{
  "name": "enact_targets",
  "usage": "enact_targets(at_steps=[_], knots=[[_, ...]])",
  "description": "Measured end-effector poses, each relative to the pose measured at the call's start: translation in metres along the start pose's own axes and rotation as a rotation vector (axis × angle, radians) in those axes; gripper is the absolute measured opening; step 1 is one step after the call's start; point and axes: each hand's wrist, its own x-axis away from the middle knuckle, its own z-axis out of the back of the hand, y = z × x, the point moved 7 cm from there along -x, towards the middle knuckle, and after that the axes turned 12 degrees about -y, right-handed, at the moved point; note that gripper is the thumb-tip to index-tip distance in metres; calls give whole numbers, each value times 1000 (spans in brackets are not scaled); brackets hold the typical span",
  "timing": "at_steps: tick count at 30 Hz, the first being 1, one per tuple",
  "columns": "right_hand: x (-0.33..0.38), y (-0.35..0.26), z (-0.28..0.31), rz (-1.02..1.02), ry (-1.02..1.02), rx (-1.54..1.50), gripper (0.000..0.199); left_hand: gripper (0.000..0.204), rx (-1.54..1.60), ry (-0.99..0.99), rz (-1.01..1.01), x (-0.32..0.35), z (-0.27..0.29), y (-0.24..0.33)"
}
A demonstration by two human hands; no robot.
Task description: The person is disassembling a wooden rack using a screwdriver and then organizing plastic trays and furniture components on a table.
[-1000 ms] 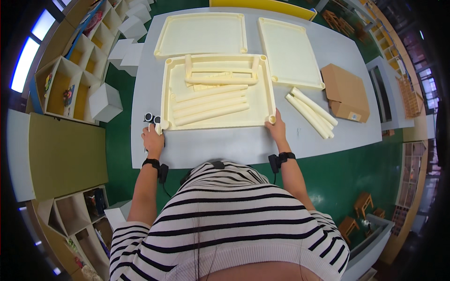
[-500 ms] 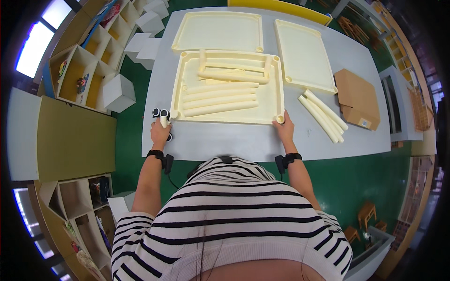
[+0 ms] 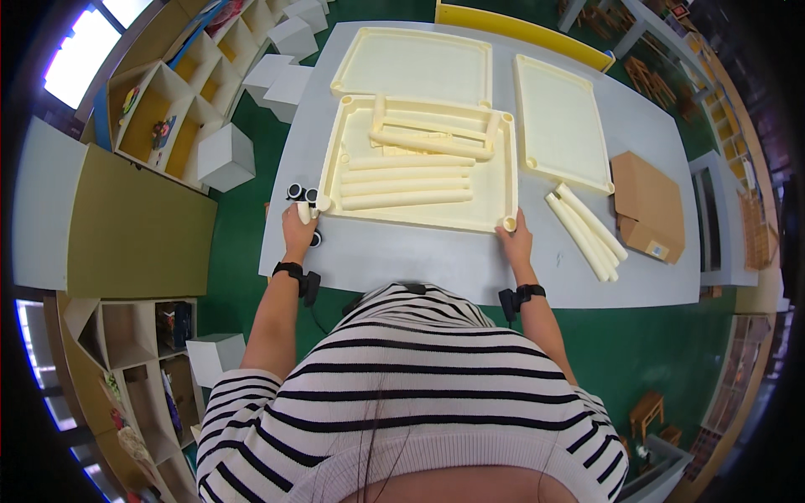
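Observation:
A cream plastic tray (image 3: 419,220) with raised rims and round corner sockets lies before me on the grey table. My right hand (image 3: 516,241) grips its near right corner. At the near left corner my left hand (image 3: 298,233) is closed, its fingers partly hidden by a short cream piece (image 3: 304,213). Black-and-white caster wheels (image 3: 294,191) crowd around that hand. Inside the tray lie several cream tubes (image 3: 407,199) side by side. Beyond them is a cream frame of joined bars (image 3: 432,142), with smaller cream parts within it.
Two more cream trays lie on the table (image 3: 402,260), one at the back (image 3: 411,63) and one at the right (image 3: 563,126). Loose cream tubes (image 3: 587,233) and a cardboard box (image 3: 648,205) sit at the right. Shelves (image 3: 163,126) and white cubes (image 3: 225,158) stand to the left.
The view has turned slightly, so the table and its contents appear shifted right and down. Both hands stay at the tray's near corners, with no clear movement of the tray on the table.

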Motion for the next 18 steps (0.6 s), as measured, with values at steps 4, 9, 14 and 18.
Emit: enact_targets(at_steps=[4, 9, 14, 18], knots=[[4, 12, -2, 0, 10, -31, 70, 35, 335, -31, 87, 2, 7, 0], [7, 7, -6, 53, 50, -82, 68, 38, 646, 13, 109, -1, 6, -51], [9, 17, -5, -68, 25, -50, 66, 50, 1297, 12, 353, 2, -4, -65], [5, 22, 1, -14, -50, -6, 67, 54, 1430, 130, 370, 7, 7, -66]])
